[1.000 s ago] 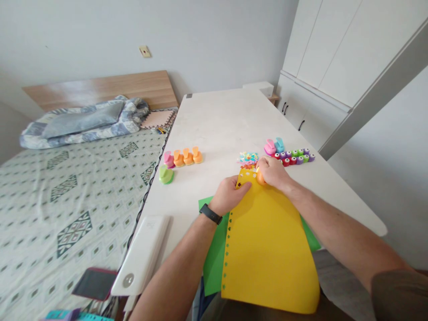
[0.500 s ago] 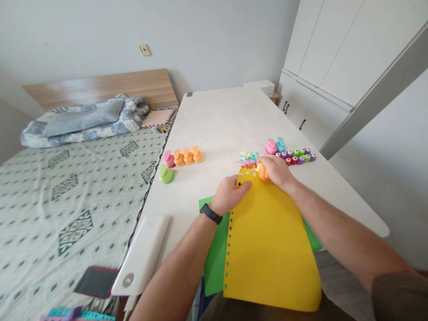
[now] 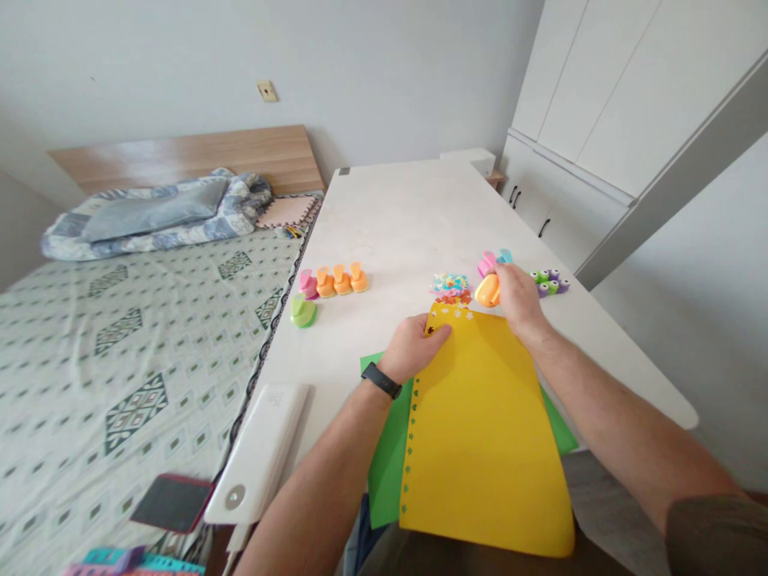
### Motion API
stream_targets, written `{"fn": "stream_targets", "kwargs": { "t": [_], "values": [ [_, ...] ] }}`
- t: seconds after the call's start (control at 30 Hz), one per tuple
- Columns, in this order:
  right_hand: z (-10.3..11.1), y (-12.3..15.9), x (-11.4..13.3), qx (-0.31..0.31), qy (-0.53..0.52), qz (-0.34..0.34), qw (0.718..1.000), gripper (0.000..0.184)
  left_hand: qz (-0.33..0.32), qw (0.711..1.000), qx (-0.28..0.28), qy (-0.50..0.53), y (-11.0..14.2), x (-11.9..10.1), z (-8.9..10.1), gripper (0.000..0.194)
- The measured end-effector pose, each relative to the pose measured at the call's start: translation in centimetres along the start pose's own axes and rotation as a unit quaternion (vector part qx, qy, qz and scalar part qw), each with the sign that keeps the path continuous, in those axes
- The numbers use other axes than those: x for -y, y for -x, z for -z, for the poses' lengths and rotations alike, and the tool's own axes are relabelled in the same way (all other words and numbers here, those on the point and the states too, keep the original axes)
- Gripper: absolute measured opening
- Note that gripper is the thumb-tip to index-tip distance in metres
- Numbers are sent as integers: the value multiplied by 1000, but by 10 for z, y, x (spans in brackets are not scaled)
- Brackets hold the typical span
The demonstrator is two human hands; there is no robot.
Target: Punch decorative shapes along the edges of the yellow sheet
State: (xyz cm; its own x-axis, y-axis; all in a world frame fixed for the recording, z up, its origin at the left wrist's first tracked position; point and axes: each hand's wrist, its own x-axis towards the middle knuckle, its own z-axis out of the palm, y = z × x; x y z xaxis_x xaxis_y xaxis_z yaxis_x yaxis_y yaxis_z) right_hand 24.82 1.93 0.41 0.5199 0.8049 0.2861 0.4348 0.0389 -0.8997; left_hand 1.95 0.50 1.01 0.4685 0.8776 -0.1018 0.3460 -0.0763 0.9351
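My left hand [image 3: 417, 346] grips the left edge of a yellow sheet of paper [image 3: 486, 432], its thumb lying on top. Small shapes are cut along the sheet's left and far edges. My right hand [image 3: 519, 300] is closed around an orange craft punch [image 3: 488, 291], held just beyond the far edge of the yellow sheet. Beneath the yellow sheet lies a green sheet [image 3: 384, 480]. A pile of small colourful paper cutouts [image 3: 451, 286] rests on the table to the left of the punch.
Several orange punches [image 3: 342, 280], a pink one [image 3: 308, 284] and a green one [image 3: 303, 311] stand on the white table [image 3: 396, 216] at left. Small purple and green punches [image 3: 552, 282] stand at right, partly behind my right hand. A long white device [image 3: 261, 452] lies along the left edge.
My right hand has drawn the orange punch off the far edge of the yellow sheet, moving right and slightly away. Another cut-out shape shows there. My left hand keeps its hold.
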Motion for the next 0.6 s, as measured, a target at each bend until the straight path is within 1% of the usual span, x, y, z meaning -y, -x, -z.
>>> {"fn": "stream_targets", "kwargs": {
  "t": [0.27, 0.37, 0.4, 0.47, 0.53, 0.6],
  "values": [
    [-6, 4, 6, 45, -52, 21, 997, 43, -12, 1000, -1, -15, -1, 3, 0, 32],
    [-7, 7, 12, 22, -62, 79, 995, 42, -30, 999, 10, -44, -1, 5, 0, 34],
    [-8, 7, 15, 19, -56, 102, 993, 40, -43, 997, 16, -54, -1, 6, 0, 34],
    [-8, 7, 20, 37, -24, 132, 990, 37, -73, 994, 30, -71, 1, 4, 1, 35],
    [-9, 5, 24, 55, 12, 138, 989, 35, -99, 991, 40, -84, 3, 2, 3, 35],
    [-10, 3, 25, 57, 42, 132, 989, 34, -113, 988, 54, -91, 5, -1, 3, 36]
  ]
}}
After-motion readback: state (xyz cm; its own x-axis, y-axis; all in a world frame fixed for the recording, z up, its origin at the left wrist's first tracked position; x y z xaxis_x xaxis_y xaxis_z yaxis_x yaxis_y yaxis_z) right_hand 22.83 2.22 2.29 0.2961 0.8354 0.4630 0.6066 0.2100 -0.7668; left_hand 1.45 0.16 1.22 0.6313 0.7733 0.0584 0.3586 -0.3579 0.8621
